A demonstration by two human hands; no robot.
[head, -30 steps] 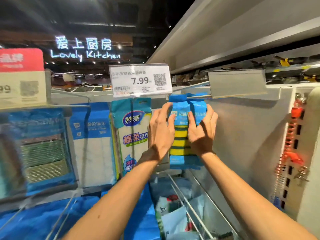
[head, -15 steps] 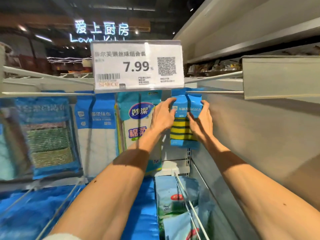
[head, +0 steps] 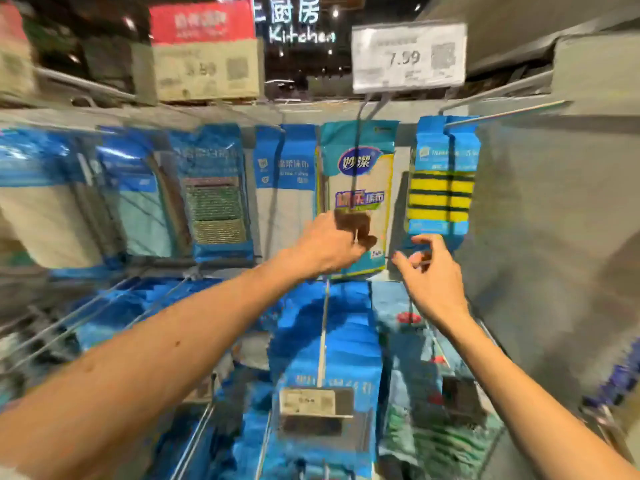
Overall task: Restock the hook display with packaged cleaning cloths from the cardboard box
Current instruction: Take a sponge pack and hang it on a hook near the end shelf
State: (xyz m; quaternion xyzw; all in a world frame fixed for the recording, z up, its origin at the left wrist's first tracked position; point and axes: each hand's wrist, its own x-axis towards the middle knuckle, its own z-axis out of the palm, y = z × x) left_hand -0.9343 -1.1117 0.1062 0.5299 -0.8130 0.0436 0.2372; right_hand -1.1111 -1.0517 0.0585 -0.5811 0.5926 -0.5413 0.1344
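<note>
Risk first. The blue packet of yellow-and-dark-striped sponges [head: 441,181] hung at the back of the thin metal wire hook [head: 502,114], against the grey back panel, with neither grip on it. Right grip [head: 433,271] sat just below its bottom edge, fingers loosely spread and holding nothing. An upward flick from there could swing the packet or slide it forward along the wire. The packet header looked creased round the wire, so the hang hole might tear under a tug.

Left grip [head: 332,247] lay over the lower part of the teal-and-cream cloth packet [head: 356,188], fingers curled in shadow. Could not tell whether it pinched or only touched that packet. Pulling back carelessly could drag it off its hook. Both forearms crossed above the lower wire hooks loaded with blue packets [head: 325,341], so a snag on a wire end was likely. The cardboard box was out of view, so the next packet meant looking away from the display.

Writing: the white price card [head: 408,57] read roughly 7.99, smeared, with a QR square. The teal packet carried the 妙洁 logo; the purple and green characters below were too blurred. The blue-and-white cloth packet [head: 285,174] seemed to read 棉柔抹布. The neon sign [head: 301,26] showed 厨房 and "Kitchen". The red-and-cream sign [head: 204,46] and the small lower shelf label [head: 315,401] were unreadable.
</note>
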